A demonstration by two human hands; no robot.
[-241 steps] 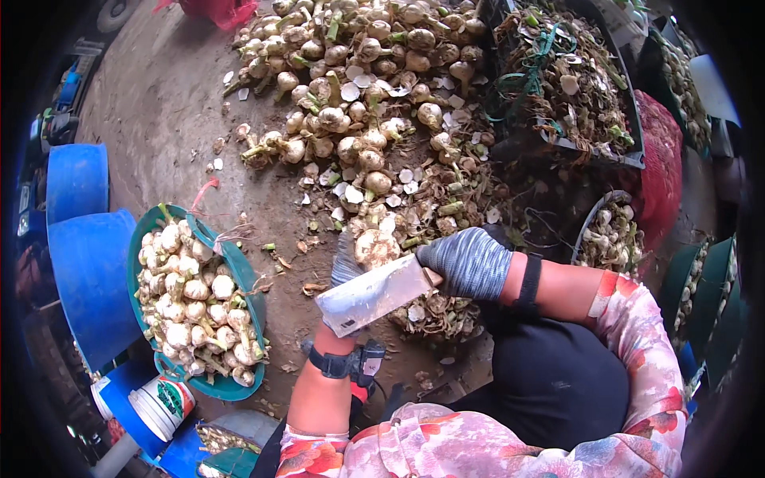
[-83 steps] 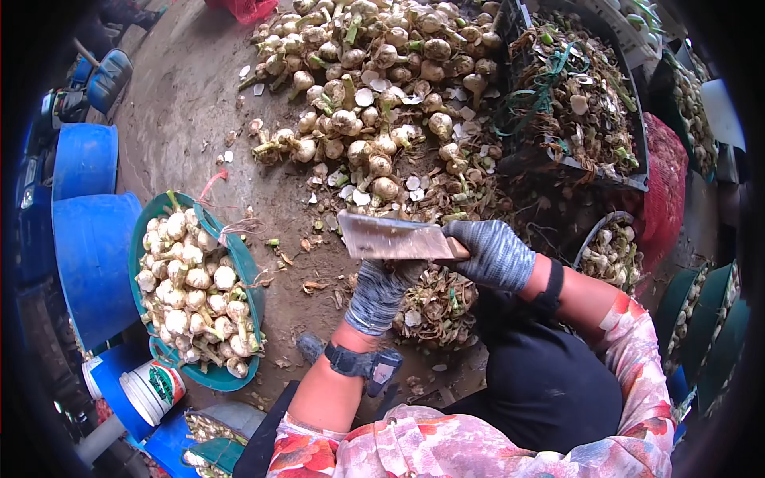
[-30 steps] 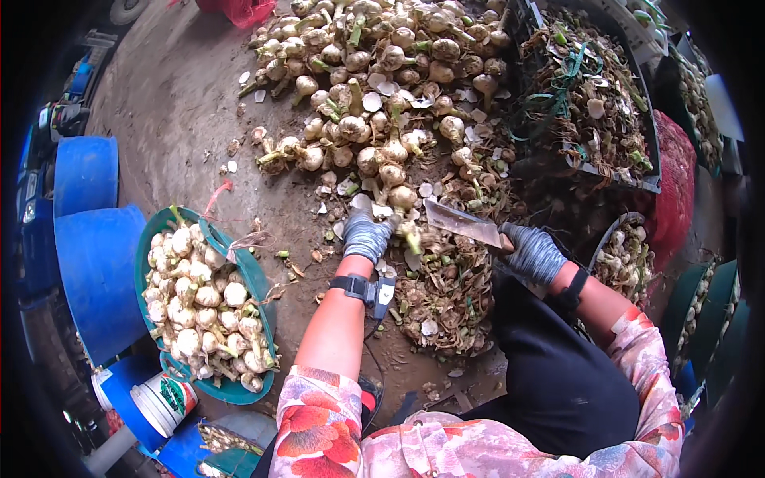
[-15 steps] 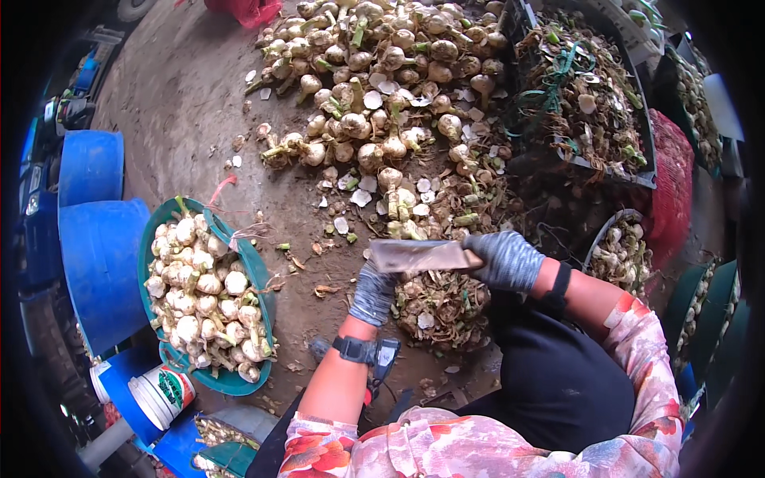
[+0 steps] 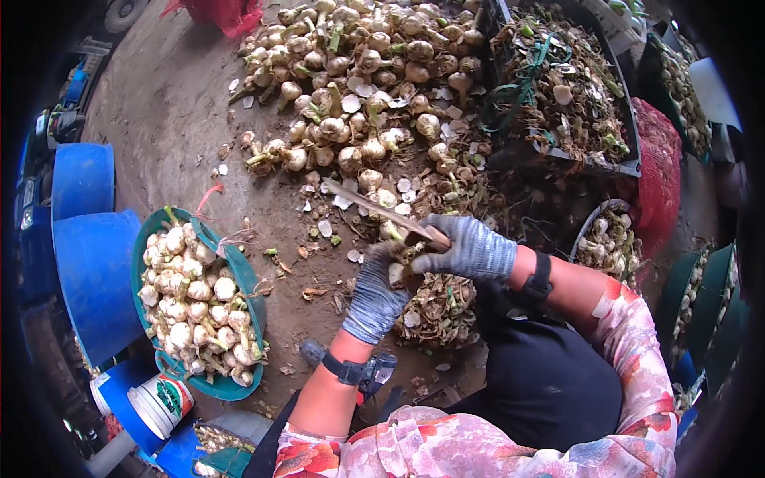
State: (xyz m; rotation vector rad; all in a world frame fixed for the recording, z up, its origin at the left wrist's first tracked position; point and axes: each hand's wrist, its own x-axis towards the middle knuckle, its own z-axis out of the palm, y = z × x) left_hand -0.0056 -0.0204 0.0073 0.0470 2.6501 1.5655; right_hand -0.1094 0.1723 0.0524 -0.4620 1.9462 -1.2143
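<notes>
Both my hands wear grey knit gloves. My right hand (image 5: 470,247) is wrapped round the wooden handle of a broad-bladed knife (image 5: 374,209), its blade pointing up and to the left. Close below the blade, my left hand (image 5: 376,293) grips a garlic bulb (image 5: 397,273), mostly hidden by the fingers. Beyond the hands spreads a heap of untrimmed garlic (image 5: 351,127) with stalks and dirt on it. Under my right hand lies a mound of cut roots and peelings (image 5: 438,309).
A teal basket (image 5: 256,307) full of trimmed garlic stands at the left, beside blue barrels (image 5: 96,279). At the upper right a black crate (image 5: 629,163) holds dry trimmings. A red mesh sack (image 5: 660,175) and a pail of garlic (image 5: 610,239) stand at the right.
The knife has swung from lying level across my hands to pointing up and left. The garlic bulb now shows in my left hand. The whole view has shifted slightly.
</notes>
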